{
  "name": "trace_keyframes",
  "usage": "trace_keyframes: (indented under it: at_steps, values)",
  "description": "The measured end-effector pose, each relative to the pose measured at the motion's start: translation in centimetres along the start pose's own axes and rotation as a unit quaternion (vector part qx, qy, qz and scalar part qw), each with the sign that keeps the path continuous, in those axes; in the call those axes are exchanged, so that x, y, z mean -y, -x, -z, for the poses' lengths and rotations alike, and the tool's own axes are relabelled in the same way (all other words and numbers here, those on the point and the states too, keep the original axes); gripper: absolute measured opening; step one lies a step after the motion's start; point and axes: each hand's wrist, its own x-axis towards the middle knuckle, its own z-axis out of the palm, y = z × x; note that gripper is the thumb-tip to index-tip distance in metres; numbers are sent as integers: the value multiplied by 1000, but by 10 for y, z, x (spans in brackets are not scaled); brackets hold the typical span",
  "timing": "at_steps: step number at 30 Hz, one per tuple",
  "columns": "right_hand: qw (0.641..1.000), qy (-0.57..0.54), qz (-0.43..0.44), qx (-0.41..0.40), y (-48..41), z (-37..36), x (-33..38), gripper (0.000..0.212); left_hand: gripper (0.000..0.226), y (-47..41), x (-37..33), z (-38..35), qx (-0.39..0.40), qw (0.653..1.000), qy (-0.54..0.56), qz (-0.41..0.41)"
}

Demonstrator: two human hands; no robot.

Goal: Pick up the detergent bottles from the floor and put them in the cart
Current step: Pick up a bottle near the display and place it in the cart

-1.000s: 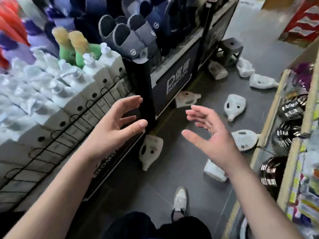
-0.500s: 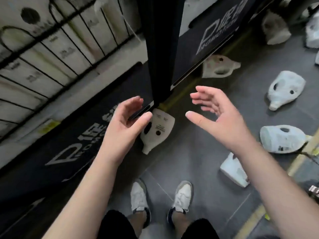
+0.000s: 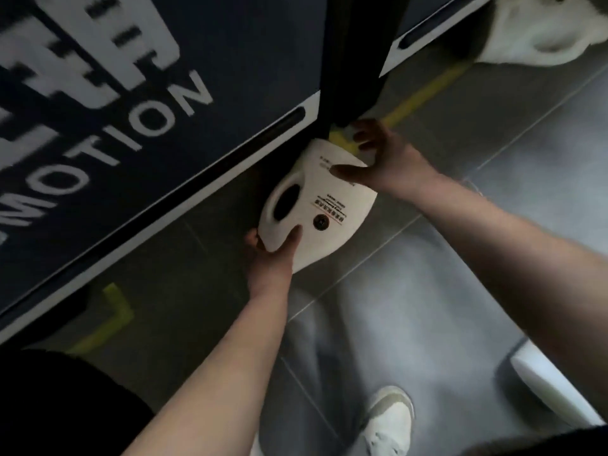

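head view: both hands grip detergent bottle point(image 3: 316, 205) (floor-level).

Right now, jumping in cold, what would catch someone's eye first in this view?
The white detergent bottle sits at centre, at the foot of the dark display stand. The left hand grips its narrow end, and the right hand grips its wide end by the yellow floor tape. Next comes the stand's big white lettering, filling the upper left.

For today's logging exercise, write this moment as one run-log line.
step: grasp | left hand: grips neck end | right hand: grips base end | detergent bottle: low beside display stand | cart: unseen
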Motion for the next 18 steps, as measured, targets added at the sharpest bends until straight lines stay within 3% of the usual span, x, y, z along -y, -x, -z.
trace_keyframes:
  at_steps: [5, 10, 14, 18]
  values:
    - [996, 78, -46, 10, -54, -52, -51, 86, 132, -51, 46, -21, -35, 997, -75, -6]
    - [993, 54, -106, 7, -75, -69, -79, 102, 109, -62, 46, -25, -19, 995, -97, 5]
    - [984, 17, -178, -18, -48, -64, -90, 96, 103, -71, 25, -18, 30, 990, -139, -1]
    - [949, -46, -305, -70, 8, -69, -107, 96, 100, -90, -18, -12, 138, 947, -286, -44]
